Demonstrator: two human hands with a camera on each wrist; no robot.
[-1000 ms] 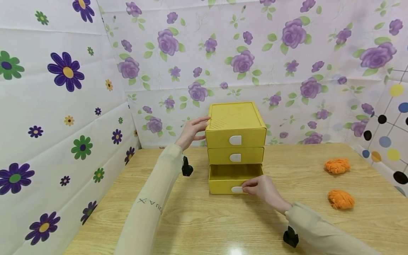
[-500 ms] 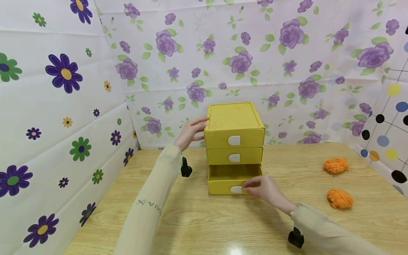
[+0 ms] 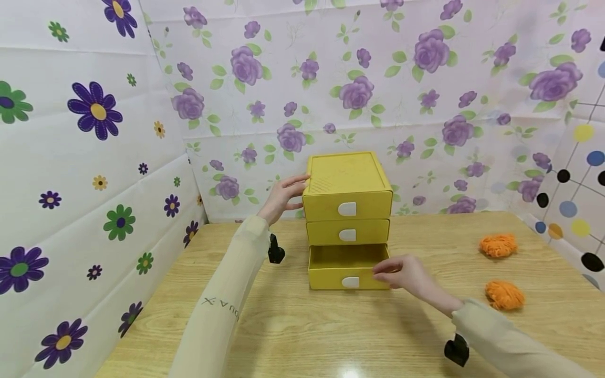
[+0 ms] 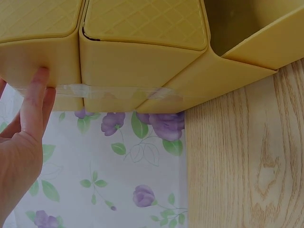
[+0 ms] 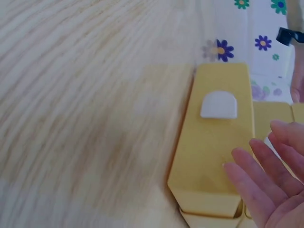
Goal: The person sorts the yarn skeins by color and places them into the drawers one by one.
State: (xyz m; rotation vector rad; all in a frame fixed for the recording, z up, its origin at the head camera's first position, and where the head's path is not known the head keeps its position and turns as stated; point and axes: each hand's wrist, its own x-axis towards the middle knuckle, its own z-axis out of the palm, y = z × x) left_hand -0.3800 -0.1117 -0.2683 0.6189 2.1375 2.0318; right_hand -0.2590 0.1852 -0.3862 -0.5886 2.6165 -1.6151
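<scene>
Evidently, the work is centred on a yellow, box-shaped bottom drawer (image 3: 326, 280), which is set partway out at the foot of a yellow, smooth-faced three-drawer cabinet (image 3: 350, 178), so that its yellow inner walls are exposed. Its front is fitted with a white, round-ended handle (image 3: 351, 282), which is gripped by neither hand. Near the right end of that front, the right hand (image 3: 411, 275) is held with its fingers apart and slightly bent, and nothing is grasped; whether the drawer's edge is brushed by a fingertip cannot be told. Above, the yellow middle drawer (image 3: 323, 233) and the yellow top drawer (image 3: 321, 209) are closed. The cabinet's left side, crossed by a strip of clear tape (image 4: 118, 92), is touched by the left hand (image 3: 281, 198), whose fingers are extended and somewhat spread, with nothing gripped; the cabinet is apparently being steadied. The step in hand is judged to be the opening of the bottom drawer, which seems accomplished. For the next move, clearance of the right fingers from the front appears called for, so that the drawer is not nudged. The cabinet is stood on a pale, wood-grained table (image 3: 293, 325), where an orange, stringy rear bundle (image 3: 498, 245) and an orange, stringy front bundle (image 3: 504, 295) are placed well apart from it, at the right. Behind, a white sheet printed with purple roses (image 3: 293, 52) is hung.
</scene>
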